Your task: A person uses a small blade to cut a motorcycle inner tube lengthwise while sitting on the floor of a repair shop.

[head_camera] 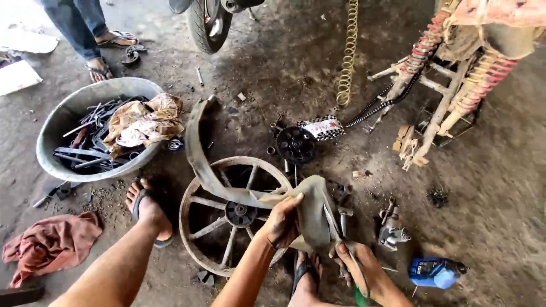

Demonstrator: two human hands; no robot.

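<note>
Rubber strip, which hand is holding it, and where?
Both: the left hand grips the rubber strip at its folded near end, the right hand just below it.

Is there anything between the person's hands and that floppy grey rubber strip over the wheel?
Nothing visible. The left hand already grips the dusty grey rubber strip where it folds over the rusty spoked wheel rim, and the right hand holds its lower end directly.

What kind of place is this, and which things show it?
Probably a motorcycle repair workshop with a bare dirt floor. A spoked wheel rim lies on the ground, a metal basin holds tools and metal parts, and a stripped motorcycle frame with red shock springs stands nearby.
</note>
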